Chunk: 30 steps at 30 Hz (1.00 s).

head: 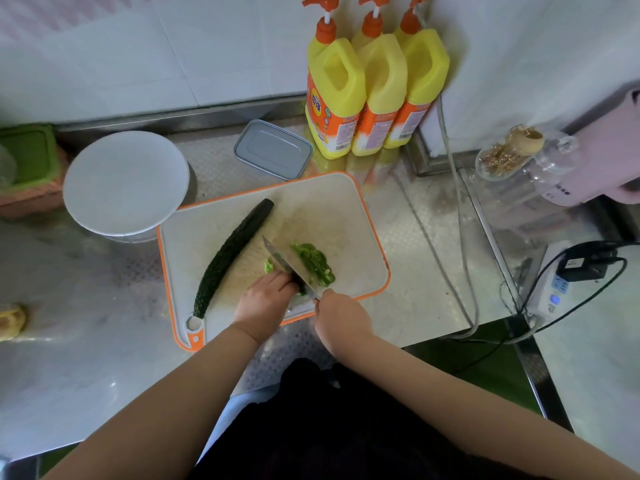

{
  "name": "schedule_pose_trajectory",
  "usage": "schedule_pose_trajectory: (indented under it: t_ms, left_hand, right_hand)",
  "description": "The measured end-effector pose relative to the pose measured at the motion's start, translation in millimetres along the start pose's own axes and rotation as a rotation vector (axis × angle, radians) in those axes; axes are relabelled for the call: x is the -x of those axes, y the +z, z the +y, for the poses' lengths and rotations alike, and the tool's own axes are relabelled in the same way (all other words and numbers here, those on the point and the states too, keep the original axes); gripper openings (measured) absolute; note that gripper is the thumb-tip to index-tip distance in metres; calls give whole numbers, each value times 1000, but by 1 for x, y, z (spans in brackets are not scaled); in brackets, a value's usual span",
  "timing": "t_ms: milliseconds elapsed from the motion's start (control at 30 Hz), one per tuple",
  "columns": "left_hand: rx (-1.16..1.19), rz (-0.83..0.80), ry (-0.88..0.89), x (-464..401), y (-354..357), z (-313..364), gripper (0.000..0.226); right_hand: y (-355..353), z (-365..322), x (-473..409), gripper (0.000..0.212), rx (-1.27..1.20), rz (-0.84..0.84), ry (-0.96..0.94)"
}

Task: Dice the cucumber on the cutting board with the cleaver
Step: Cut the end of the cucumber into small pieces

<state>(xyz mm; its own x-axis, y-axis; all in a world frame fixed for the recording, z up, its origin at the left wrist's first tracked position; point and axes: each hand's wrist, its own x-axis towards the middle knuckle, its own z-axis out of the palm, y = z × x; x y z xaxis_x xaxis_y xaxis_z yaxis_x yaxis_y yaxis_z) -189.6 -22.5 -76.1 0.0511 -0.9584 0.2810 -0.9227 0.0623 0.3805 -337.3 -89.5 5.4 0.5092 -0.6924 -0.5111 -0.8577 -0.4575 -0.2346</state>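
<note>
The cucumber lies slanted on the left part of the cutting board, long, dark and bumpy. It looks firm but wet and round, so it may roll or slip; I think holding it flat with bent fingers near the cut end is best. Right of it, cut green pieces sit in a little pile. The cleaver stands between. The right hand has its grip closed around the handle. The left hand curls its fingers on a small green piece by the blade. A white bowl sits on the tabletop, just left of the board.
</note>
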Motion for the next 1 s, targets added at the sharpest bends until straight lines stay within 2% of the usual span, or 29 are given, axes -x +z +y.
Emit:
schedule_pose_trajectory:
  t_ms: [200, 467, 767, 1000]
  left_hand:
    - [19, -19, 2, -2, -1, 0, 33]
    - [17, -43, -23, -1, -1, 0, 25]
    - [3, -65, -11, -7, -8, 4, 30]
    - [-34, -42, -2, -3, -9, 5, 32]
  right_hand:
    - [0, -6, -3, 22, 13, -23, 36]
    - [0, -9, -8, 23, -2, -36, 27]
    - [-14, 2, -27, 35, -243, -91, 43]
    - [-17, 10, -16, 38, -234, -57, 73]
